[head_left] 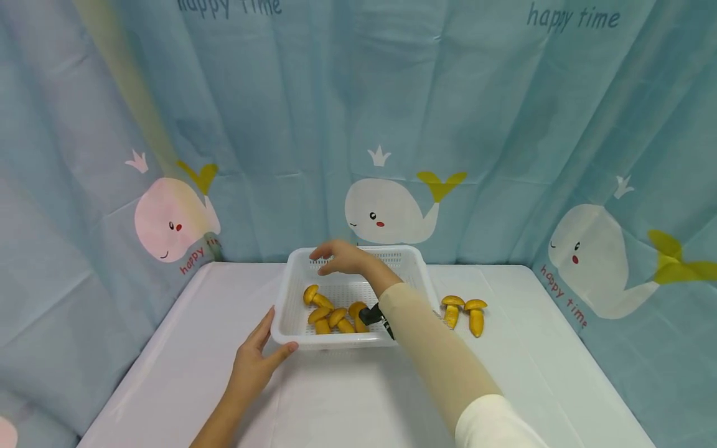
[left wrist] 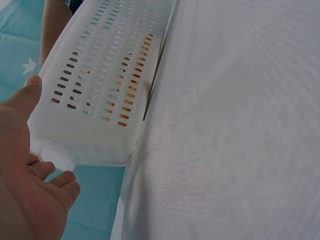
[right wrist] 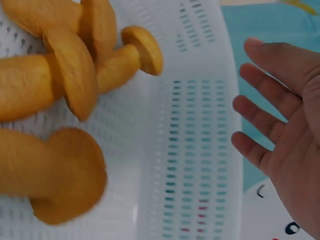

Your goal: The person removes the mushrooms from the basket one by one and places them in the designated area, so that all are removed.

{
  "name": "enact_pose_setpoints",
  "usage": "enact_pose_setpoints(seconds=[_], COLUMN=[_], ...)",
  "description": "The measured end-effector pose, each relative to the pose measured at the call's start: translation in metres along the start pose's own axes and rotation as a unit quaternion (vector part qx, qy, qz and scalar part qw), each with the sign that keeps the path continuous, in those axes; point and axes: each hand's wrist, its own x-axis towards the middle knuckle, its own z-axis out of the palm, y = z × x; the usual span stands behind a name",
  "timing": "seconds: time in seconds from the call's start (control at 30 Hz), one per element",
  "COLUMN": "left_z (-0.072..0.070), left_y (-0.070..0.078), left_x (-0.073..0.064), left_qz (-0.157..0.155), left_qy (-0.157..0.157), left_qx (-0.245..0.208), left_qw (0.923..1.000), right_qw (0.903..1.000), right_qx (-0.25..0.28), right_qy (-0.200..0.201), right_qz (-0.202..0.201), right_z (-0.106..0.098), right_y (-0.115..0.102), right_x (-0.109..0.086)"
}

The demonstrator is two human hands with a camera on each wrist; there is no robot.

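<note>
A white perforated plastic basket (head_left: 336, 341) stands on the table, with several yellow-brown mushrooms (head_left: 319, 320) lying in its near left part. My left hand (head_left: 254, 364) is at the basket's near left corner, thumb against the near rim and straight fingers along the left side. In the left wrist view, the thumb meets the rim while the other fingers bend loosely by the basket's end. Over the basket's far part hangs my right hand (head_left: 344, 258), empty, its fingers loosely spread. The right wrist view shows mushrooms (right wrist: 72, 172) in the basket, apart from those fingertips.
Two more mushrooms, one (head_left: 452, 311) nearer the basket and one (head_left: 476, 317) farther right, lie on the white-covered table (head_left: 538, 373). My right forearm crosses the basket's near right part. A blue curtain (head_left: 313, 124) with whale prints hangs behind and at the sides.
</note>
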Motion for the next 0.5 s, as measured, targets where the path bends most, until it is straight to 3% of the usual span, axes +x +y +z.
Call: enact_pose_setpoints(seconds=[0.5], left_z=[-0.002], left_y=[0.002], left_x=[-0.002], left_qz=[-0.005], left_qy=[-0.004], left_qx=[-0.001], left_qw=[1.0], right_qw=[0.9966], right_qx=[0.038], right_qy=[-0.056], right_qz=[0.046], right_z=[0.037], right_y=[0.011], right_x=[0.016])
